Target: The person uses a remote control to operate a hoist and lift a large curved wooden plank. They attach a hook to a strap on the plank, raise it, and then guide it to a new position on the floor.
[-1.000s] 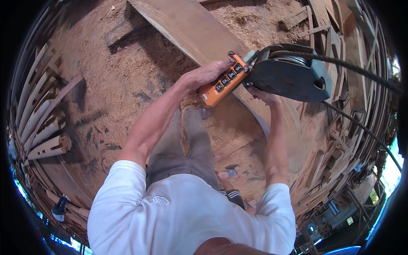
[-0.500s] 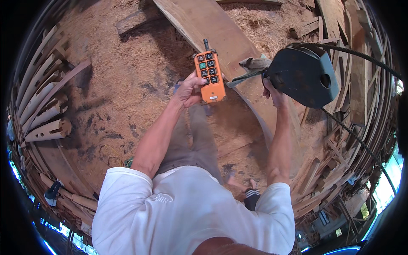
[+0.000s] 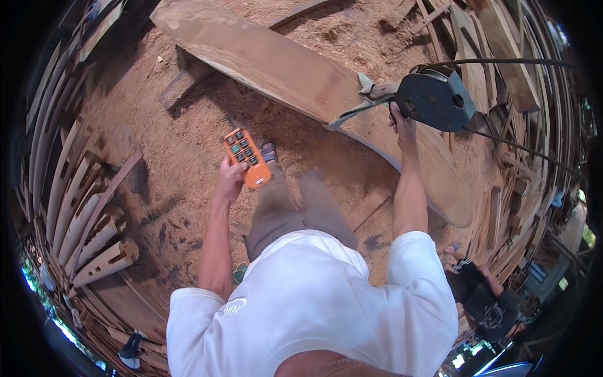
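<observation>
My left hand (image 3: 230,181) is closed around an orange crane remote (image 3: 256,174) with several dark buttons, one green, and a short antenna. The thumb lies along the lower part of its button face. Out to the right, my right hand (image 3: 404,125) grips the left end of a dark pulley block (image 3: 433,103); its fingers are partly hidden. A greyish-green cloth sling (image 3: 359,113) hangs at that same end, above a long, wide wooden slab (image 3: 270,60). How the sling is attached is not clear.
Steel cable (image 3: 515,61) runs from the block to the right. Stacked timbers (image 3: 103,261) line the left, and more boards (image 3: 505,60) lean at the right. Sawdust (image 3: 182,207) covers the ground. Another person in dark clothes (image 3: 483,301) is low at the right.
The view has turned, so the slab shows more of its length. My left hand, still holding the remote, appears lower and farther left. The right hand stays at the block; the other person shows more.
</observation>
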A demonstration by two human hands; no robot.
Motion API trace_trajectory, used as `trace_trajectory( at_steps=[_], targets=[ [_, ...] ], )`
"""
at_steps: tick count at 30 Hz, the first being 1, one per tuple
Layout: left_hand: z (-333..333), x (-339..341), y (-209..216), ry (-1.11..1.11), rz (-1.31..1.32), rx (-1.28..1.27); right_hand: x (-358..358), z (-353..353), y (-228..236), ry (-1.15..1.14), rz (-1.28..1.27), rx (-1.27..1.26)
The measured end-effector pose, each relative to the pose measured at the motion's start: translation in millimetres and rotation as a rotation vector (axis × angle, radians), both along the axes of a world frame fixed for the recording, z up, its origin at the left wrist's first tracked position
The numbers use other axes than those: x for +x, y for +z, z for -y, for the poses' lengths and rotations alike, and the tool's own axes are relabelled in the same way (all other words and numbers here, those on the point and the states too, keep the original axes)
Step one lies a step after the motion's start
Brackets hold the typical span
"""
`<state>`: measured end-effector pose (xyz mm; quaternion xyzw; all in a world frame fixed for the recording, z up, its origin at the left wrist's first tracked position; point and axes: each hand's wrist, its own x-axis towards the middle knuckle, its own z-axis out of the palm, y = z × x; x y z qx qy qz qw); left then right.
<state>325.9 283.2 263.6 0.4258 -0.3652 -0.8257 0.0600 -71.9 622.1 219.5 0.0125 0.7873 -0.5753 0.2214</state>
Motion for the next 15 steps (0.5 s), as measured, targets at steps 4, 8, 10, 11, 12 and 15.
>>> trace_trajectory(
  at_steps=[4,8,10,11,12,15],
  targets=[
    [-19,32,-7,0.046,0.042,0.008,3,-26,-11,-0.043,-0.189,0.097],
    [-52,42,-21,0.114,0.046,0.087,13,-32,-7,-0.027,-0.281,0.081],
    [-70,15,-12,0.025,0.032,0.078,16,-50,-31,-0.099,-0.368,0.021],
    [-79,2,-10,-0.016,0.029,0.066,17,-53,-35,-0.126,-0.351,0.021],
    [-88,-11,-10,-0.054,0.026,0.057,20,-52,-35,-0.15,-0.334,0.022],
    [-107,-62,-19,-0.182,-0.088,0.021,31,-40,-20,-0.236,-0.209,-0.118]
  ],
)
